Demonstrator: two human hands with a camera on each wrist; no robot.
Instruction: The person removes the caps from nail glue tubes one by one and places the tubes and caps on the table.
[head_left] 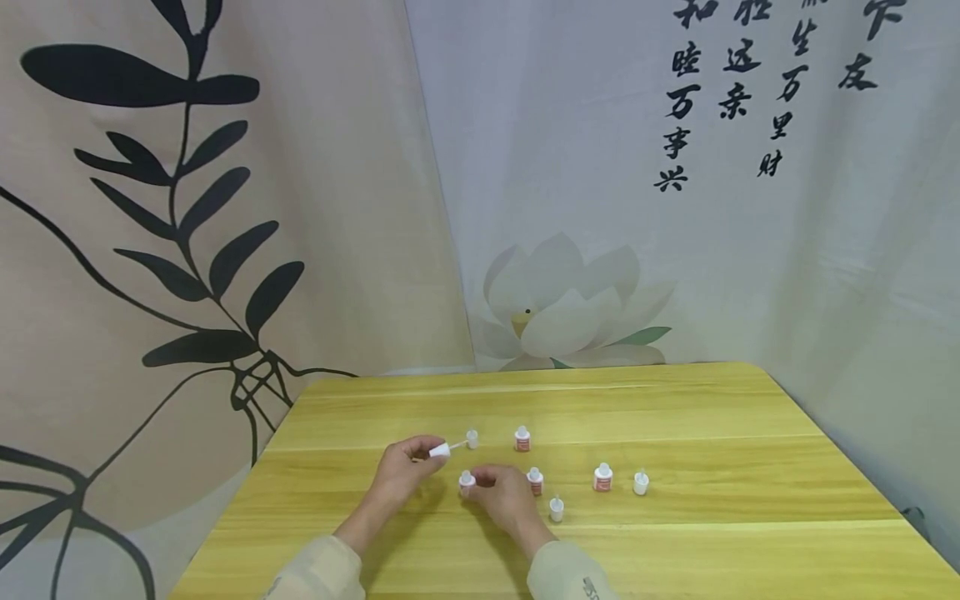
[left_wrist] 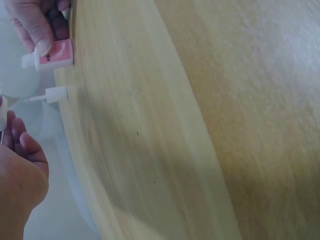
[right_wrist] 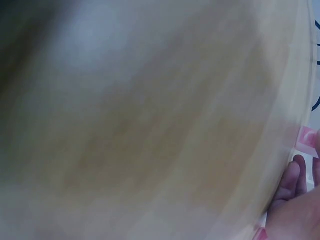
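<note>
In the head view my left hand [head_left: 405, 467] pinches a white brush cap [head_left: 440, 450], its thin stem pointing right. My right hand [head_left: 504, 497] grips a small white bottle [head_left: 467, 482] by its body, close to the tabletop. The left wrist view shows the pink label on this bottle [left_wrist: 56, 54], its white neck uncovered. There my left hand [left_wrist: 22, 170] is partly cut off by the frame's edge. Another brush cap [left_wrist: 56, 94] stands on the table with its stem up. The right wrist view is blurred, with my right hand [right_wrist: 292, 205] at its edge.
Beyond and beside my right hand stand labelled bottles: one at the back [head_left: 522, 439], one partly behind the hand [head_left: 535, 481], one further right [head_left: 603, 477]. Loose white caps stand near my left fingertips [head_left: 472, 438], near my right wrist [head_left: 557, 509] and at right [head_left: 641, 483].
</note>
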